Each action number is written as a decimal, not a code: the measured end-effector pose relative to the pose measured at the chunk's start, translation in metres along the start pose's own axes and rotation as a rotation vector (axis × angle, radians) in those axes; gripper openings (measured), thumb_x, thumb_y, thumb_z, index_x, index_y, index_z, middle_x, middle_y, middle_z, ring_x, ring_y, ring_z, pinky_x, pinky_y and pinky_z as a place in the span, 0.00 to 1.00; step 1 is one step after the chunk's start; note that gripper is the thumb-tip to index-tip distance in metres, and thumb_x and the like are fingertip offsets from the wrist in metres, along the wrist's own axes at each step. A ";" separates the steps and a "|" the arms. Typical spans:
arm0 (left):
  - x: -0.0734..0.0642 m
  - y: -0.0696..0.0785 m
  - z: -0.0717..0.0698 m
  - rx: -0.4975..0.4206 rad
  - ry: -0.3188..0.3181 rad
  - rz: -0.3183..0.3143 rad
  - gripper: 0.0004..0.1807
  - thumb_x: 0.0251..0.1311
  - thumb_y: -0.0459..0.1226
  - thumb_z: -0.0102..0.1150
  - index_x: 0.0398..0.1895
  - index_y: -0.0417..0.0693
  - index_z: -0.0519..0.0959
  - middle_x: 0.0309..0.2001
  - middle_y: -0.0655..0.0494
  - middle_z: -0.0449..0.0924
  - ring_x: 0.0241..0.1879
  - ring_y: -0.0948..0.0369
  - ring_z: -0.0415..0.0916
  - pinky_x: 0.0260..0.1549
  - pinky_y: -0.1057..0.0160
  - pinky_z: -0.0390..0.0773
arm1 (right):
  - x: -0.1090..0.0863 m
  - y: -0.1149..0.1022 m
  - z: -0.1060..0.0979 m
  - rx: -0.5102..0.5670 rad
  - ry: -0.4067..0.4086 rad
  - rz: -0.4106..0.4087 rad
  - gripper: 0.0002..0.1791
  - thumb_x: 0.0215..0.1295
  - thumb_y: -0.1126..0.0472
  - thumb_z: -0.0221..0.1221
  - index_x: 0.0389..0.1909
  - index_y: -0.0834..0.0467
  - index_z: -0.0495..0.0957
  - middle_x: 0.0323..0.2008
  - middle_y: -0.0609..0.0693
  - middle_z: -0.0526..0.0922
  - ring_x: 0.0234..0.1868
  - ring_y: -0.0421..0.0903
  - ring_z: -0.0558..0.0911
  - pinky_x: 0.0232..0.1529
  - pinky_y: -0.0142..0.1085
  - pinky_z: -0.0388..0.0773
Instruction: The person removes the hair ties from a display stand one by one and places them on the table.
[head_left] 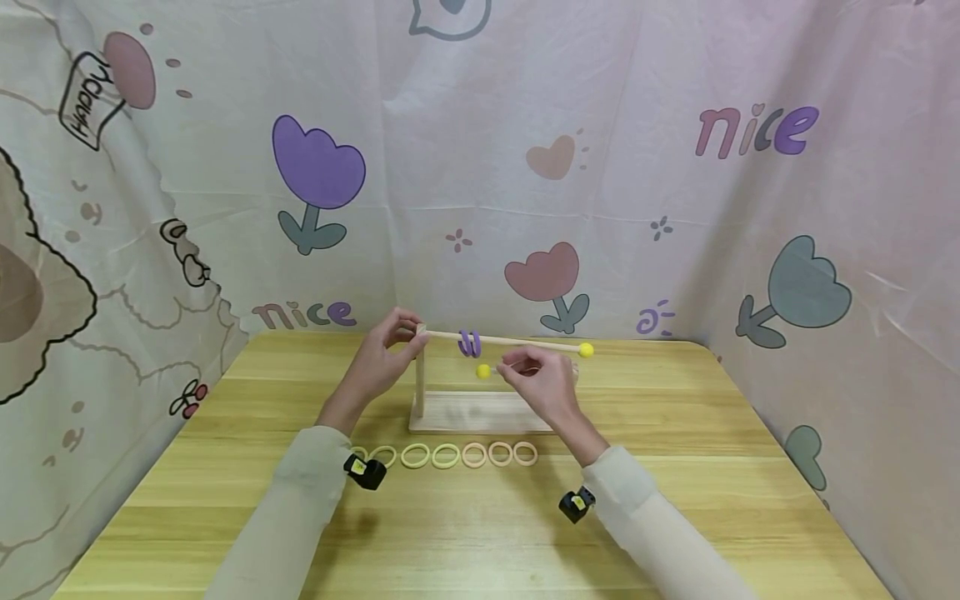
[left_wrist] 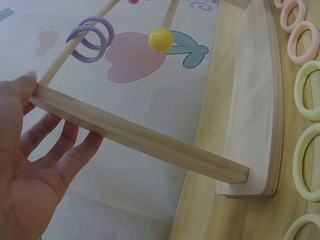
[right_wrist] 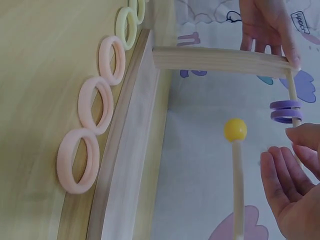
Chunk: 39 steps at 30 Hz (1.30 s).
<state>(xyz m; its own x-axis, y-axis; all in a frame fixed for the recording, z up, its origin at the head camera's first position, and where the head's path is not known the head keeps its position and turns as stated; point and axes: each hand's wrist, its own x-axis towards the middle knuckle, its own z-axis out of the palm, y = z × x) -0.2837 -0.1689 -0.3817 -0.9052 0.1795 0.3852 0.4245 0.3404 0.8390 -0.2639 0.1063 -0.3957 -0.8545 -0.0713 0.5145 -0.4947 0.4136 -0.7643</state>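
Note:
At the wooden stand, my left hand (head_left: 381, 357) grips the top of the left post (left_wrist: 135, 130), thumb at its end and fingertips against its side. From this post's top runs a thin rod (head_left: 525, 342), tipped with a yellow ball (head_left: 587, 350). Two purple rings (right_wrist: 286, 114) hang on it, nearer the left post. My right hand (head_left: 546, 383) is beside the rod, right of the rings; its thumb and fingers are apart with nothing between them. A lower rod (right_wrist: 238, 190) ends in another yellow ball (head_left: 483, 371), close to the right fingertips.
The stand's flat base (head_left: 472, 412) rests on the wooden table (head_left: 465, 533). In front of it lies a row of rings, with pale green rings (left_wrist: 298, 167) at the left and peach rings (right_wrist: 65, 167) at the right. A printed curtain (head_left: 450, 167) hangs behind and at both sides.

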 end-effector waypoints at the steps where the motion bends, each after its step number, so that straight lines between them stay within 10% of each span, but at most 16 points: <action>1: 0.000 0.000 0.000 0.000 0.001 0.002 0.14 0.74 0.42 0.60 0.55 0.45 0.73 0.49 0.43 0.79 0.55 0.46 0.81 0.46 0.68 0.82 | 0.000 -0.001 0.001 0.002 0.010 -0.005 0.06 0.56 0.67 0.74 0.35 0.63 0.89 0.32 0.58 0.91 0.30 0.49 0.90 0.33 0.25 0.83; 39: 0.001 -0.003 0.000 0.013 -0.003 -0.010 0.15 0.74 0.43 0.60 0.55 0.47 0.73 0.50 0.44 0.80 0.56 0.46 0.81 0.49 0.59 0.82 | 0.006 -0.013 0.026 0.076 0.034 -0.030 0.06 0.56 0.69 0.73 0.35 0.65 0.88 0.30 0.59 0.90 0.29 0.48 0.88 0.33 0.25 0.83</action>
<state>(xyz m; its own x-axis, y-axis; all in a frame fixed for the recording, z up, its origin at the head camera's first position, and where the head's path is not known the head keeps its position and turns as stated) -0.2856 -0.1701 -0.3839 -0.9093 0.1790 0.3757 0.4158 0.3538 0.8378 -0.2664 0.0771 -0.3923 -0.8338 -0.0514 0.5496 -0.5318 0.3419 -0.7748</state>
